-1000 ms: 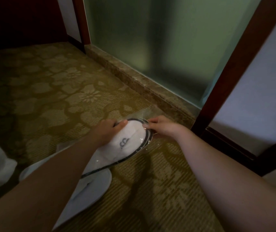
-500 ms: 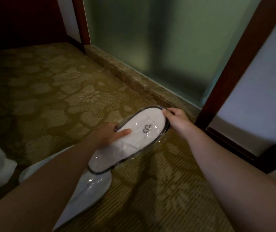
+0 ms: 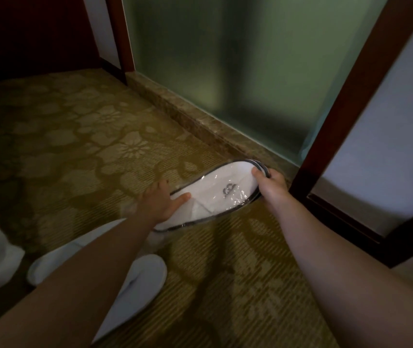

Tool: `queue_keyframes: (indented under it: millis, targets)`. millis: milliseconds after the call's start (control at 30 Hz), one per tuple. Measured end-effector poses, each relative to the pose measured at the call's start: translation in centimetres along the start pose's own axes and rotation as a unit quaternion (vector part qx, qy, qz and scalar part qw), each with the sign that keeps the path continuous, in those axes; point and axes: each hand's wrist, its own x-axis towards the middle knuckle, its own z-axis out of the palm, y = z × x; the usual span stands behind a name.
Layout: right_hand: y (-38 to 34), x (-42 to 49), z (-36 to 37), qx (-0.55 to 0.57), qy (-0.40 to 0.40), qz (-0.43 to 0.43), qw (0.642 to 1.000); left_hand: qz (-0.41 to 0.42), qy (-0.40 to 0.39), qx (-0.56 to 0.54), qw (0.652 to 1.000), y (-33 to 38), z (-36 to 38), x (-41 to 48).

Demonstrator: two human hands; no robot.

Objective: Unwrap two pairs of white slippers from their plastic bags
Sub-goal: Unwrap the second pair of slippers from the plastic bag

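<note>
Head view: bagged slippers (image 3: pixel 221 194), wrap still on, now lifted and swung toward door frame (image 3: pixel 338 126) versus one second ago. Right hand (image 3: pixel 272 185) pinches toe end; left hand (image 3: pixel 161 204) flat on heel end, fingers spread. Unwrapped slippers (image 3: pixel 137 280) on carpet (image 3: pixel 75 151); second pair pending.
</note>
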Motion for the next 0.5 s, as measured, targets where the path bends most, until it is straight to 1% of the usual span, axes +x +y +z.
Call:
queue_keyframes:
  millis: [167,200,233,300,333,400,467,500]
  targets:
    - [0.7,0.6,-1.7,0.098,0.107,0.041,0.989,-0.036,0.079,0.018,0.996,0.0,0.0,0.6]
    - [0.9,0.7,-2.0,0.111,0.123,0.046,0.985,-0.061,0.080,0.006,0.995,0.2,-0.2,0.4]
    - [1.0,0.7,-2.3,0.122,0.136,0.049,0.982,-0.081,0.085,-0.015,0.993,-0.1,-0.1,0.7]
    - [1.4,0.8,-2.9,0.140,0.157,0.057,0.976,-0.141,0.072,-0.102,0.982,-0.9,0.2,1.6]
    - [1.5,0.9,-3.2,0.149,0.164,0.064,0.973,-0.167,0.062,-0.156,0.972,-1.1,0.1,1.9]
    - [1.6,0.9,-3.5,0.164,0.169,0.077,0.969,-0.201,0.038,-0.279,0.938,-1.1,0.1,1.9]
    - [1.7,0.9,-3.6,0.172,0.159,0.092,0.968,-0.220,-0.029,-0.399,0.890,0.0,-0.1,1.2]
    - [1.7,0.8,-3.5,0.172,0.152,0.097,0.969,-0.206,-0.064,-0.464,0.859,0.5,0.1,1.2]
